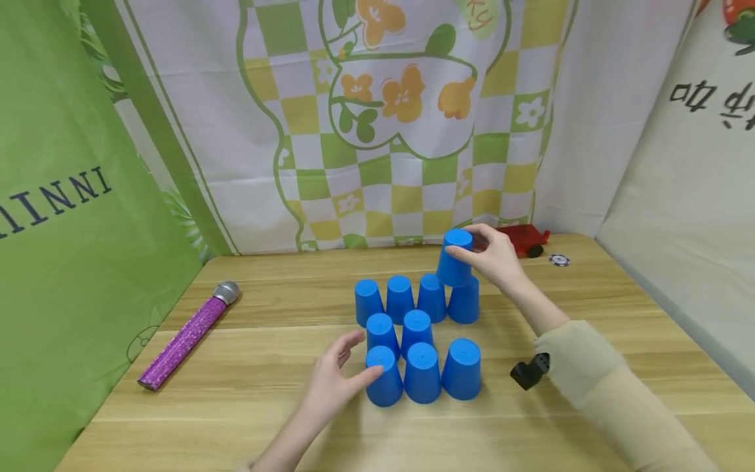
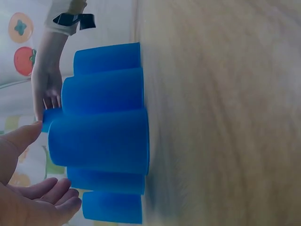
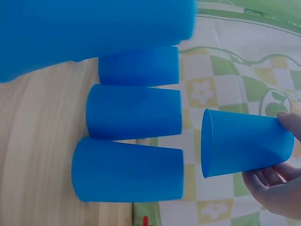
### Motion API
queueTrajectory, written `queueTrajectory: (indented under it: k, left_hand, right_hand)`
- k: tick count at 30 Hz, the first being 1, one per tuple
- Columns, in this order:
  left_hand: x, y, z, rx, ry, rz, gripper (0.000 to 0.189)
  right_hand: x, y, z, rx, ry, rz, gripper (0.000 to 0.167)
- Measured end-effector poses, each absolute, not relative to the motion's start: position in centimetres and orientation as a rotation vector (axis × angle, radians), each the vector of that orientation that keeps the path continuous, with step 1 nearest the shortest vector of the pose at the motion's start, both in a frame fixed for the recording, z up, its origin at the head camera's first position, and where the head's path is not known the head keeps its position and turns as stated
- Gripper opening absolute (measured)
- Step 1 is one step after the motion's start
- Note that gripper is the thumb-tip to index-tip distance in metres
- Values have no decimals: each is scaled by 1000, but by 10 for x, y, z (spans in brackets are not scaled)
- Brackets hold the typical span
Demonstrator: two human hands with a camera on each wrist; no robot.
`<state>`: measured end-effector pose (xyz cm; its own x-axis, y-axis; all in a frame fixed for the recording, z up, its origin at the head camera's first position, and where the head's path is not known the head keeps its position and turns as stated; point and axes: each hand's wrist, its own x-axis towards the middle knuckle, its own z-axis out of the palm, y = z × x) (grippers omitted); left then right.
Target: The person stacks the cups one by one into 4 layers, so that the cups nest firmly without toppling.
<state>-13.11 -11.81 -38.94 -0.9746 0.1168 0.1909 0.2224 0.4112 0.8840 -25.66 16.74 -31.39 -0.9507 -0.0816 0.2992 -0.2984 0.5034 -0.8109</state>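
My right hand (image 1: 494,257) pinches an upside-down blue cup (image 1: 454,262) near its base, holding it above the right end of the back row. In the right wrist view the held cup (image 3: 244,143) hangs apart from the cups beneath. That back row has several upside-down blue cups (image 1: 400,300) side by side. Two more cups (image 1: 417,333) stand in the middle, and three form the front row (image 1: 422,373). Beside the front-left cup (image 1: 384,377) is my left hand (image 1: 337,377), thumb and fingers spread around its near side; contact is hard to tell.
A purple glitter microphone (image 1: 191,334) lies at the left of the wooden table (image 1: 271,419). Behind my right hand are a red toy vehicle (image 1: 523,240) and a poker chip (image 1: 559,260). A black device (image 1: 529,372) is at the right sleeve. Printed curtains (image 1: 401,190) border the table.
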Motion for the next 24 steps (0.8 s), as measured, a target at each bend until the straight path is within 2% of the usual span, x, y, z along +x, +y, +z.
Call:
queueTrajectory:
  k: [14, 24]
  left_hand:
    - [-132, -109, -393, -417, -2681, -1649, 59]
    - [-133, -108, -396, -405, -2694, -1662, 54]
  right_hand:
    - [-262, 158, -328, 334, -2527, 1391, 52]
    - [-262, 157, -329, 352, -2510, 1405, 51]
